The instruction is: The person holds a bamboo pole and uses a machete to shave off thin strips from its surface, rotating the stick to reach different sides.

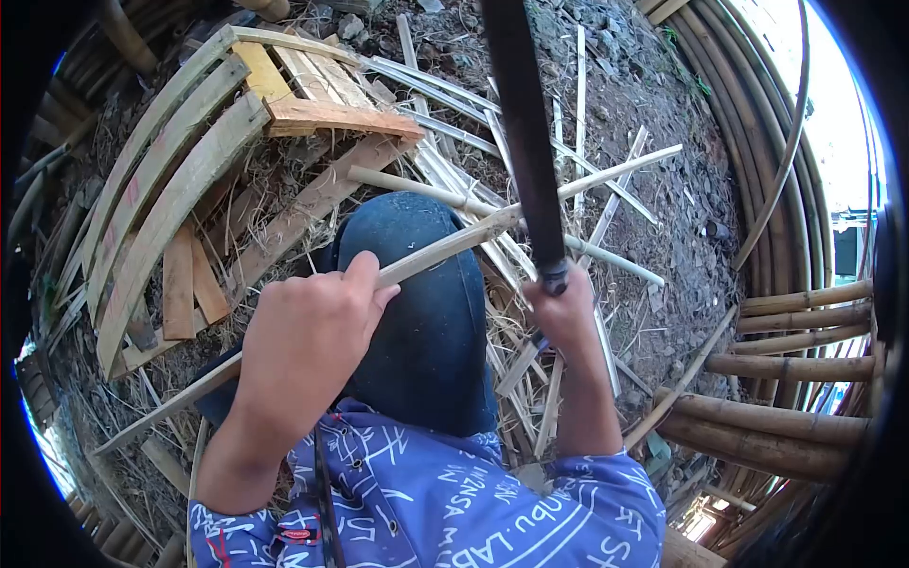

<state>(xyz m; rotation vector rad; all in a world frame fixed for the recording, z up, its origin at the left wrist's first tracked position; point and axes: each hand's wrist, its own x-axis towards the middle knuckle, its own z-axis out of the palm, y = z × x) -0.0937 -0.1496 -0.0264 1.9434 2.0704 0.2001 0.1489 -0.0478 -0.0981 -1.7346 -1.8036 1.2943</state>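
My left hand (314, 327) is closed around a long, pale split bamboo strip (437, 248), which slants across my dark-clad knee (407, 322) from lower left to upper right. In my right hand (564, 301) is the handle of a machete (526, 114), its long dark blade pointing up and away from me. The blade overlaps the strip in this view, beyond my left hand. Behind them, a round bamboo pole (615, 261) lies on the ground.
A wooden pallet-like frame (170, 204) stands at the left. Several split bamboo strips (579, 104) are scattered over the dirt ground (653, 85). Bamboo poles (776, 417) are stacked along the right, with more long poles (748, 114) curving behind them.
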